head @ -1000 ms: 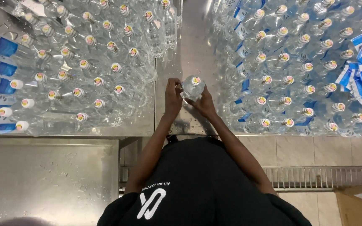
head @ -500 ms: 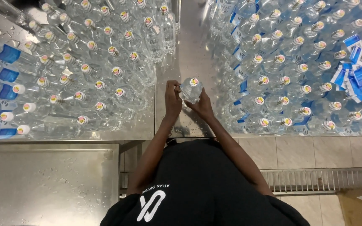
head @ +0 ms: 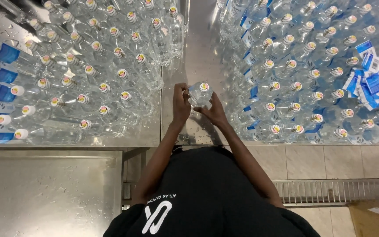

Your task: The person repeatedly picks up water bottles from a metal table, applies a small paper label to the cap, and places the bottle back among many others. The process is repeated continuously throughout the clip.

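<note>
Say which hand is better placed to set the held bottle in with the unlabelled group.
Left, probably. The left hand grips the bottle on the side facing the unlabelled bottles; the right hand sits on the side toward the labelled bottles.

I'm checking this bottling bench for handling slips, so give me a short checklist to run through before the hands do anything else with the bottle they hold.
1. Both hands on the clear bottle: ok; left hand and right hand grip its sides.
2. Cap on: ok, a cap shows on top.
3. Label on the held bottle: cannot tell.
4. Bare steel table beneath the hands: ok.
5. Dry surface: not ok; droplets show.
6. Neighbouring upright bottles untouched: ok.
</note>
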